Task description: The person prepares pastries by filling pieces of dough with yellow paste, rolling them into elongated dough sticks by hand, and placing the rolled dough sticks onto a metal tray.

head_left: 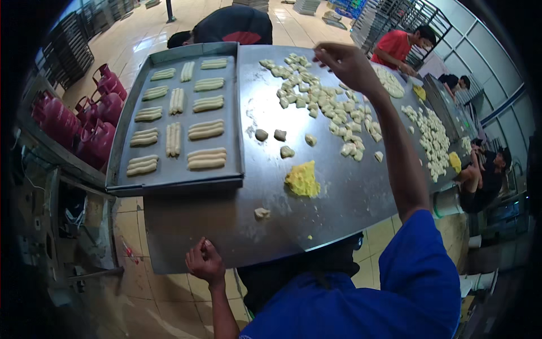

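My right hand [343, 63] is raised over the far part of the steel table [237, 226], above many cut dough pieces [322, 99]. Its fingers are stretched out and drooping, and nothing shows in them. At the table's near left edge my left hand [204, 263] is curled closed; what it holds, if anything, is hidden. A yellow lump of soft filling or fat [303, 179] lies mid-table, with a small dough piece [262, 213] nearer to me. Left of these stands a metal baking tray [237, 141] bearing shaped dough sticks [206, 130] in groups.
Red-pink gas cylinders [101, 130] stand left of the tray. Several people work around the table, including one in a red shirt [390, 48] at the far right and a bent-over person [237, 24] behind the tray. More dough pieces [435, 141] lie along the right side.
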`<state>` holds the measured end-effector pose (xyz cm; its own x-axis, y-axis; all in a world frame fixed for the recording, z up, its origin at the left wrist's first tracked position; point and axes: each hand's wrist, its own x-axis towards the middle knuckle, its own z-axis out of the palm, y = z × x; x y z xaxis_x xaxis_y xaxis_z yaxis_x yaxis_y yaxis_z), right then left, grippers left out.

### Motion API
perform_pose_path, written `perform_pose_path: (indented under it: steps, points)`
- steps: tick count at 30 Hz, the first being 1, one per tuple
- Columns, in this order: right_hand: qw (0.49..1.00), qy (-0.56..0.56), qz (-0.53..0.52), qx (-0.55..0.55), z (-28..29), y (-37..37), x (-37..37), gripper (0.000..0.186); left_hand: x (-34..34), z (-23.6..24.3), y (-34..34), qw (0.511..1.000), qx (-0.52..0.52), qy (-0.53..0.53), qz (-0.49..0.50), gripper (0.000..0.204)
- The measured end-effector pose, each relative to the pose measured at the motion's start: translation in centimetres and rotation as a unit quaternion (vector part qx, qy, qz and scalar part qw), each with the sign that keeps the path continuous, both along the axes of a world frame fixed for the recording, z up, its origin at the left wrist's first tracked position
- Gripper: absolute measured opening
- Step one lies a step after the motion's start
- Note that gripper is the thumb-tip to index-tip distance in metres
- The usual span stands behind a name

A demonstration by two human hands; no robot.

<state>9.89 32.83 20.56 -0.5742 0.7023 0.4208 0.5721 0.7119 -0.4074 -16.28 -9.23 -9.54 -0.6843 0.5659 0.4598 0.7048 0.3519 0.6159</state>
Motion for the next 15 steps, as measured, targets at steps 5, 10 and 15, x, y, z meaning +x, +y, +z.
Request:
perform_pose_path:
  steps: [5,10,15]
  points:
    - [0.982,0.009,-0.158,-0.106,-15.1,1.4,10.2,0.036,0.1,0.2,-0.2,1.0,-0.018,0.016,-0.004,0.014]
    - [0.967,0.017,-0.238,-0.094,-25.1,4.0,6.8,0.039,0.5,0.7,-0.5,1.0,-0.022,-0.003,0.013,0.014]
    - [0.96,-0.052,-0.274,0.015,-27.4,7.5,0.5,0.034,0.6,0.1,-1.1,0.999,-0.034,0.012,0.028,0.013]
